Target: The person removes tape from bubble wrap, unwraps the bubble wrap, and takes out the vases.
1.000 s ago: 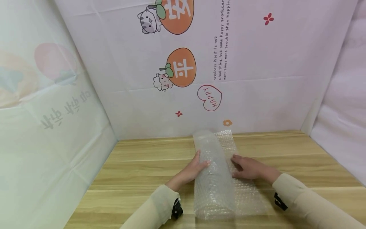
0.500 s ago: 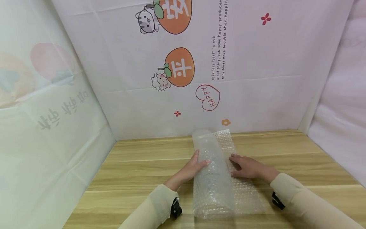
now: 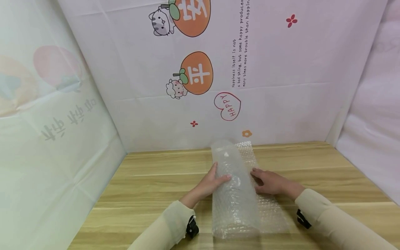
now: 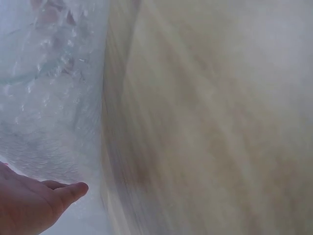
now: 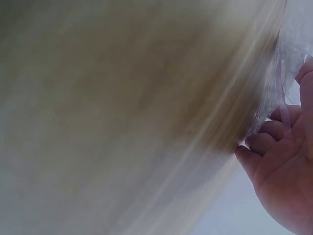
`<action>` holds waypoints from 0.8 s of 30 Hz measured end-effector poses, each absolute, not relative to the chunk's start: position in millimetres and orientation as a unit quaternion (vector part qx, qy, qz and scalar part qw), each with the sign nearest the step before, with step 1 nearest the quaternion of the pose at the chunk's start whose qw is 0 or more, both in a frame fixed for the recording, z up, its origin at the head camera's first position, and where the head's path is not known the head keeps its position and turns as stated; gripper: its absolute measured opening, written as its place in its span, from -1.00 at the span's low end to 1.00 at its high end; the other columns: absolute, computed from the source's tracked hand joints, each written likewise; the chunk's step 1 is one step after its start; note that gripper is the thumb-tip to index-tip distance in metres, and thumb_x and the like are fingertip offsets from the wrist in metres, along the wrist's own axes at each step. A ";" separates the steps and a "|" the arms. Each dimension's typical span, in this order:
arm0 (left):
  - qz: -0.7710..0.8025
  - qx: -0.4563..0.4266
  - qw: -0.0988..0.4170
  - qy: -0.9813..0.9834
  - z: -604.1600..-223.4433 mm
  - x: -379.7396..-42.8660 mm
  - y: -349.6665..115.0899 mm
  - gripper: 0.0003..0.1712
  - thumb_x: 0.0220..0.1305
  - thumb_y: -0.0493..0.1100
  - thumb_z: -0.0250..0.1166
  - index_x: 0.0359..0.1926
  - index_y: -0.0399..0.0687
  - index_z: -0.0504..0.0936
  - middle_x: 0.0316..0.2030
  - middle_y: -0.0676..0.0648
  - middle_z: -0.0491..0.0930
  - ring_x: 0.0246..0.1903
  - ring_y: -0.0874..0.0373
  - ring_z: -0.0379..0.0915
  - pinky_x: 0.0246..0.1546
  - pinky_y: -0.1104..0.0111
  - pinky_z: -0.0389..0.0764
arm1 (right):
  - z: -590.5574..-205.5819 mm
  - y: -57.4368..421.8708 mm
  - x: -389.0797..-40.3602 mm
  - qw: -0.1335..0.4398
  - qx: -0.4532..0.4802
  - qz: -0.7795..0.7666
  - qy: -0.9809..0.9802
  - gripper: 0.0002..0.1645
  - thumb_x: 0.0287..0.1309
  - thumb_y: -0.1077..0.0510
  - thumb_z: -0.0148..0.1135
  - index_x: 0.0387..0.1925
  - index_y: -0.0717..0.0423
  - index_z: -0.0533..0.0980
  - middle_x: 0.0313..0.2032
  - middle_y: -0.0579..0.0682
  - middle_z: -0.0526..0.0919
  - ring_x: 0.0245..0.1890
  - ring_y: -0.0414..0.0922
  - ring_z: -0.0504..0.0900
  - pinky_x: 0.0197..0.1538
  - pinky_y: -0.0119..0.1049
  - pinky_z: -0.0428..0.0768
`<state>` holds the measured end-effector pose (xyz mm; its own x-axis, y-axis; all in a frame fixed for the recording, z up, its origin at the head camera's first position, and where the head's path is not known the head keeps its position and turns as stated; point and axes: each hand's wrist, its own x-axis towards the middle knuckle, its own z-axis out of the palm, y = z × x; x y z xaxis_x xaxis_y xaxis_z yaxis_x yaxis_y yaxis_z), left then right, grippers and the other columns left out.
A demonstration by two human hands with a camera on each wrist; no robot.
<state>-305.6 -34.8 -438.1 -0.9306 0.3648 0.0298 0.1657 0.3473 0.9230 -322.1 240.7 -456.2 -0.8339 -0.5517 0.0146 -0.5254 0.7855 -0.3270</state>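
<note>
While a clear, glossy, dimpled bubble-wrap roll lies lengthwise at lower centre, loose sheet flat to its right, left hand grips the roll's left side, thumb on top; right hand holds its right side, fingers curled.

The bubble-wrap roll lies on the table between left hand and right hand, before the backdrop.

1 wood-grain tabletop; 1 left cloth wall, white, faintly printed; 1 right cloth wall, creased; 1 back cloth wall, white, bearing 2 orange fruit motifs, 1 red heart outline, small flowers and black lettering; soft light.
</note>
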 end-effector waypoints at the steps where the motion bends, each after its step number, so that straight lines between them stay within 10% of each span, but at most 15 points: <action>1: 0.548 0.162 0.092 0.815 -438.1 -305.4 -34.9 0.14 0.00 0.32 0.15 0.36 -0.12 -0.26 0.32 -0.17 -0.15 0.26 0.03 -0.19 0.19 0.15 -0.05 | -456.6 241.0 -322.2 0.041 -0.286 -0.162 0.944 -0.15 0.01 -0.13 0.18 0.20 0.33 0.19 0.22 0.28 0.14 0.20 0.17 0.11 0.16 -0.01 0.14; 24: 0.510 0.178 0.052 0.840 -419.2 -293.8 -21.3 0.18 -0.06 0.32 0.21 0.36 -0.09 -0.26 0.31 -0.11 -0.10 0.24 0.10 -0.12 0.15 0.18 0.06 | -458.0 242.7 -324.1 0.048 -0.279 -0.168 0.944 -0.13 0.02 -0.16 0.16 0.21 0.31 0.18 0.22 0.27 0.13 0.20 0.16 0.11 0.16 0.00 0.14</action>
